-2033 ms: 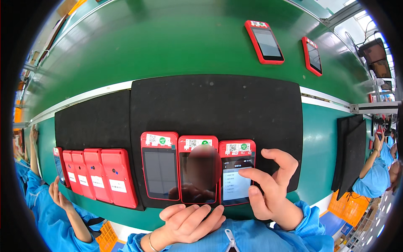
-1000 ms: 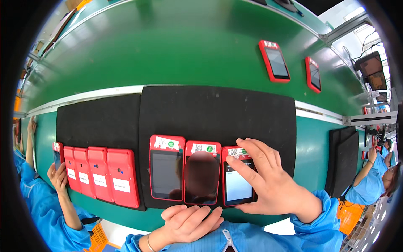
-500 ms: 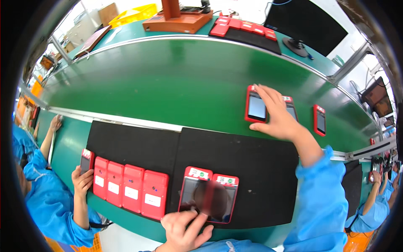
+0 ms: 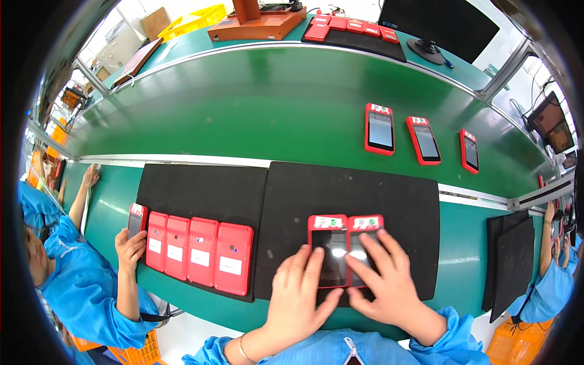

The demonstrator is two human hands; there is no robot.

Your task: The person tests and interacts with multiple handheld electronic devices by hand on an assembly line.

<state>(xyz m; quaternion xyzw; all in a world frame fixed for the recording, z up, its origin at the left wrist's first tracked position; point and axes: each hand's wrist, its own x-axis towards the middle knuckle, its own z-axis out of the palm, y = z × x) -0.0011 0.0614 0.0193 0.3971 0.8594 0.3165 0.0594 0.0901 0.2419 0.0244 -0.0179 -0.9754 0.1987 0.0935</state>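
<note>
Two red handheld terminals with dark screens lie side by side, face up, on the black mat (image 4: 389, 191) in front of me. My left hand (image 4: 295, 289) rests at the lower left edge of the left terminal (image 4: 328, 252), fingers stretched out and thumb by its bottom edge. My right hand (image 4: 389, 283) is over the right terminal (image 4: 365, 223), its spread fingers touching the screen and hiding much of it. Neither hand is closed round a terminal. White labels with a green mark sit at the top of both devices.
On the green belt ahead lie three red terminals (image 4: 380, 129). Several red terminals (image 4: 234, 258) lie face down on the left mat, beside a co-worker's hand (image 4: 129, 248) holding another. Black mats (image 4: 511, 261) overhang the bench at right. A monitor (image 4: 441, 27) stands beyond the belt.
My right hand has left the terminal on the belt and come back to the right terminal on the mat. My left hand has moved to the left terminal's edge. The view has shifted.
</note>
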